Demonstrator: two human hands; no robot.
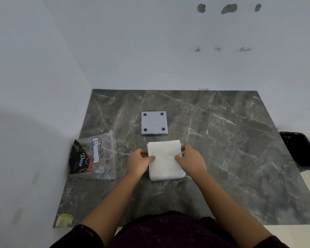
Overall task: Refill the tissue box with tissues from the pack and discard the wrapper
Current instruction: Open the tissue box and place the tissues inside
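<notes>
Grey marble tabletop (pixel 222 140), white corner walls (pixel 132 51).

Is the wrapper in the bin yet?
No, the wrapper lies on the marble table to the left of the tissue stack, far from the black bin at the table's right edge.

Soft, even light is filling the corner where I am working, with no hard glare showing on the marble tabletop (pixel 222 140). My head is casting a broad grey shadow on the wall (pixel 25 131) left of the tabletop. The wide lens is bending the tabletop's edges outward. Everything is looking slightly soft, and the bin (pixel 301 151) right of it is sinking into black.
</notes>
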